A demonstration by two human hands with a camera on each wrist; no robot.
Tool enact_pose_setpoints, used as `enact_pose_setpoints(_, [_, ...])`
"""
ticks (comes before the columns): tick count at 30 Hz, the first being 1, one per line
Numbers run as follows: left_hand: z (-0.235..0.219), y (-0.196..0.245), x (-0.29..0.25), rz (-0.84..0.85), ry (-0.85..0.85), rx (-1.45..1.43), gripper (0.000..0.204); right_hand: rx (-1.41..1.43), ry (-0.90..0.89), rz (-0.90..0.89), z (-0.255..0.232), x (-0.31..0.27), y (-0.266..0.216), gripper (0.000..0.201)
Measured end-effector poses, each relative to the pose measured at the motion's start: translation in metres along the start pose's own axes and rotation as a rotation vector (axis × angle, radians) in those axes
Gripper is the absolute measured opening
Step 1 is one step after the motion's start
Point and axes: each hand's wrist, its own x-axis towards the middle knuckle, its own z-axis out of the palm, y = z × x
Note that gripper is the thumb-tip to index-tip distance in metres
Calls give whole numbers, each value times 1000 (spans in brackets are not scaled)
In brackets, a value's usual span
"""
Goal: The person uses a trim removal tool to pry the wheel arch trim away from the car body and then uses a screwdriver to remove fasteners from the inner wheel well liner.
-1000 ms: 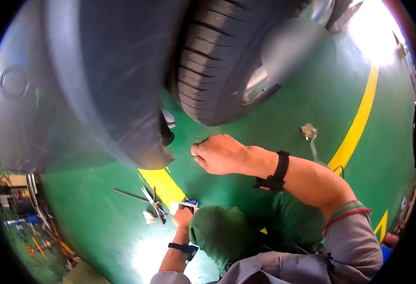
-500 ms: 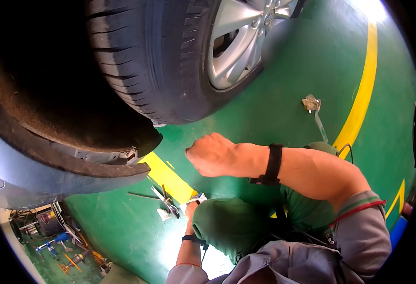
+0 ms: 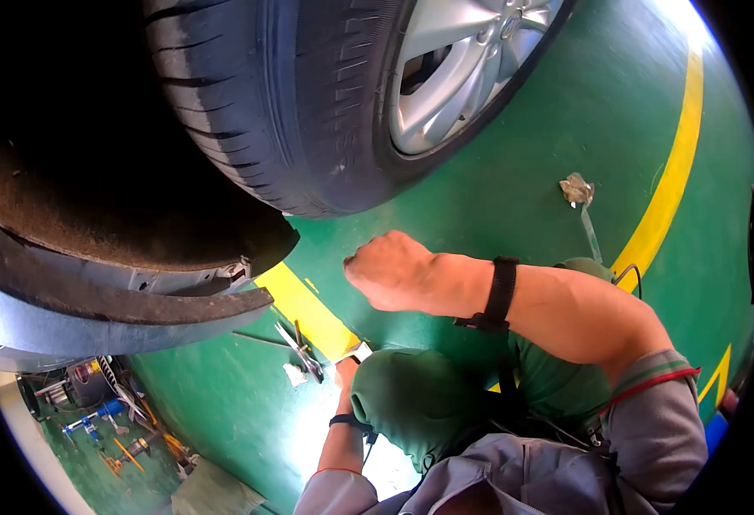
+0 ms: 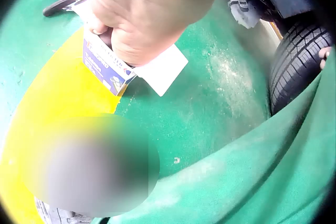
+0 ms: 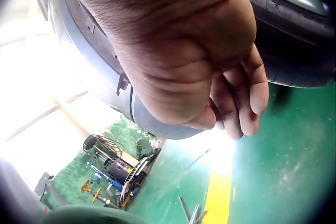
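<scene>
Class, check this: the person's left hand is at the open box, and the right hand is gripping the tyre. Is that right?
The right hand is not gripping the tyre; the head view shows green floor between them. The left hand is at the open box.

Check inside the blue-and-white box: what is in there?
The left hand dips its fingers into the box. A dark patch shows between them; whether object or shadow, I cannot tell. The hand covers the rest of the inside.

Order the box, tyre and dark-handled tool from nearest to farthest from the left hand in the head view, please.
1. Box, at the left hand's fingers
2. Dark-handled tool, left of the hand
3. Tyre, ahead, by the wheel arch
</scene>
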Motion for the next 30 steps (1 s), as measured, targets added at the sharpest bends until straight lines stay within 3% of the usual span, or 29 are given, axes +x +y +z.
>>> enact_pose_setpoints(4, [-43, 49, -11, -42, -37, 154, 69, -66, 13, -3, 2, -1, 5, 13])
enact_pose_setpoints(5, [-43, 39, -4, 39, -47, 171, 61, -66, -1, -23, 0, 0, 6, 13])
enact_pose_setpoints(7, [-26, -1, 16, 94, 104, 213, 41, -95, -47, 64, -6, 0, 4, 12])
enact_pose_setpoints(9, [-46, 3, 19, 177, 154, 294, 28, -116, -111, 61, -16, 2, 1, 11])
enact_pose_setpoints(11, [-55, -7, 28, 304, 250, 208, 31, -121, -63, 89, -17, 0, 2, 9])
enact_pose_setpoints(13, [-67, -8, 31, 318, 287, 110, 29, -101, -41, 56, -13, 1, 5, 8])
enact_pose_setpoints(15, [-80, -1, 21, 243, 477, 20, 28, -88, -14, 35, -9, 3, 8, 8])
enact_pose_setpoints(16, [-91, 5, 16, 124, 469, -73, 22, -80, -4, 39, -6, 4, 9, 8])
enact_pose_setpoints(17, [-94, 3, 13, 107, 538, -124, 18, -73, 7, 46, -5, 5, 11, 9])
enact_pose_setpoints(19, [-92, -7, 12, 209, 678, -102, 14, -71, 6, 22, -5, 7, 9, 13])
enact_pose_setpoints(22, [-86, -1, 3, 155, 474, -81, 8, -59, 1, 54, -10, 10, 6, 14])
enact_pose_setpoints(24, [-84, 12, 2, 116, 295, 81, 18, -88, -32, 110, -9, 13, 6, 15])
enact_pose_setpoints(25, [-84, 19, 6, 120, 296, 72, 18, -97, -34, 112, -9, 14, 5, 15])
enact_pose_setpoints(27, [-83, 33, 17, -171, 59, 193, 25, -88, -6, 95, -9, 17, 7, 15])
enact_pose_setpoints(30, [-64, 17, 45, -210, 18, 144, 41, -152, 7, 100, -8, 19, 8, 17])
